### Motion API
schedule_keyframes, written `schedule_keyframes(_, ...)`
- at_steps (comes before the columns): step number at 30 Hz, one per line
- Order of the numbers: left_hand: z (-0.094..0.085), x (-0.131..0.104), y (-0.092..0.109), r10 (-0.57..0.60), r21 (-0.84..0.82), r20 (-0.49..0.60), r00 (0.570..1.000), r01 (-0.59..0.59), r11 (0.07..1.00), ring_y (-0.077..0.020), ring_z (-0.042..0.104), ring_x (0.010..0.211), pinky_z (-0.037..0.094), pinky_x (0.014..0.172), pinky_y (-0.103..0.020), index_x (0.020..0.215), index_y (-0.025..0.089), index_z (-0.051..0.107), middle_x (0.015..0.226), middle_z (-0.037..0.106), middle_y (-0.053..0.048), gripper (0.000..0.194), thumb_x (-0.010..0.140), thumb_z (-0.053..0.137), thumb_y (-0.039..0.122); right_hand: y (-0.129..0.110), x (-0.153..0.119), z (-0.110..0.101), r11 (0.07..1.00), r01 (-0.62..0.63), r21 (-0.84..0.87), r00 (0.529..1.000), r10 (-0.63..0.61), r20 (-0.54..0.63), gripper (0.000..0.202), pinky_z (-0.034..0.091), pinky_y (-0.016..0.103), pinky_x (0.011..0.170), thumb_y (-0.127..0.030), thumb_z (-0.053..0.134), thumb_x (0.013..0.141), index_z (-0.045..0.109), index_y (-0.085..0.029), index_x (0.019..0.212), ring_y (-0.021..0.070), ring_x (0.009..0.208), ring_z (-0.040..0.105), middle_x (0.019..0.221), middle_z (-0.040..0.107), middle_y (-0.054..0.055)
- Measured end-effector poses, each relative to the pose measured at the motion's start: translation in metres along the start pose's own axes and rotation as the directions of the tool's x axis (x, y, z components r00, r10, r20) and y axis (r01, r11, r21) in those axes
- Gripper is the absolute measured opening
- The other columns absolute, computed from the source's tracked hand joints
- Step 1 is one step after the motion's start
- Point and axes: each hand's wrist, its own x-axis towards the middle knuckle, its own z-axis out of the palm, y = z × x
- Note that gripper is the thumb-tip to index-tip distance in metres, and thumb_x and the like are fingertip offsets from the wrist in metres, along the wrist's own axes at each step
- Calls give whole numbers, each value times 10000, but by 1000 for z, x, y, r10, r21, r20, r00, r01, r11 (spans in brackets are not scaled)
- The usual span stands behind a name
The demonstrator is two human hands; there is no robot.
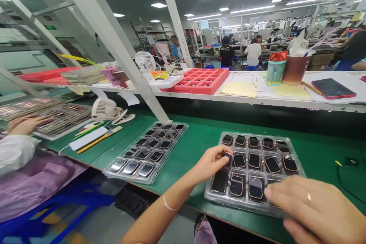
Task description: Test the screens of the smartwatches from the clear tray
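Note:
A clear plastic tray [251,205] on the green bench holds rows of black-screened smartwatch cases [254,161] with gold-coloured rims. My left hand [213,162] is closed, thumb and fingers pinching a smartwatch case [228,161] at the tray's left column, second row. I cannot tell whether that case has lifted off its pocket. Below it, the front-left pocket [219,182] looks dark, with no rimmed case visible. Over the tray's front-right corner is my right hand [320,202], blurred, its fingertips beside a case in the front row. What lies under its fingers is hidden.
Left of mine stands another clear tray [148,152] of watch cases. Beyond it are a brush [100,140], a small white fan [104,109] and a co-worker's hand [25,124] on more trays. A shelf [257,101] at the back bears a red divided tray [197,80] and a phone [334,88].

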Motion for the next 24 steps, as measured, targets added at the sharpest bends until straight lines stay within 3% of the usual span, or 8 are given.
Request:
schedule_keyframes(4, 2, -37, 2, 114, 390, -67, 991, -79, 917, -182, 548, 847, 442, 770, -299, 826, 191, 635, 864, 625, -34, 113, 760, 552, 151, 24, 10, 18, 988, -151, -23, 968, 152, 198, 343, 548, 398, 823, -186, 463, 881, 537, -271, 1205, 268, 1040, 569, 1179, 597, 84)
schedule_keyframes(8, 2, -52, -4, 223, 611, -116, 968, -107, 784, -227, 499, 988, 414, 888, -378, 843, 200, 639, 982, 592, -66, 113, 800, 536, 187, 27, 21, 49, 986, -163, 45, 940, 142, 309, 294, 476, 461, 940, -191, 483, 882, 590, -228, 1153, 282, 1158, 475, 1249, 544, 94)
schedule_keyframes(13, -12, -61, -12, 231, 509, -191, 954, -105, 854, -210, 475, 1113, 380, 979, -373, 1091, 223, 589, 1163, 542, -78, 245, 882, 462, 234, 12, 48, 76, 986, -139, 88, 933, 100, 346, 514, 308, 542, 1061, -332, 610, 825, 497, -201, 1309, 344, 1317, 282, 1438, 362, 124)
schedule_keyframes(18, -19, -64, -15, 245, 464, -239, 940, -111, 879, -211, 474, 1152, 367, 1004, -368, 1094, 221, 585, 1215, 533, -78, 234, 888, 480, 253, 8, 66, 93, 988, -128, 84, 910, 84, 405, 645, 171, 623, 1069, -516, 636, 785, 484, -200, 1326, 393, 1345, 204, 1473, 293, 159)
schedule_keyframes(21, -22, -65, -16, 256, 465, -229, 939, -125, 876, -214, 480, 1150, 374, 999, -373, 1088, 222, 589, 1213, 543, -77, 229, 885, 487, 255, 10, 61, 89, 992, -107, 71, 937, 77, 341, 550, 201, 595, 1067, -439, 617, 821, 496, -192, 1298, 370, 1314, 265, 1444, 342, 147)
schedule_keyframes(24, -24, -62, -8, 265, 489, -176, 948, -150, 859, -215, 484, 1142, 393, 979, -376, 1071, 217, 600, 1193, 558, -80, 221, 881, 490, 247, 17, 46, 72, 991, -124, 58, 954, 103, 282, 272, 364, 488, 973, -266, 513, 897, 571, -182, 1149, 289, 1118, 470, 1236, 534, 127)
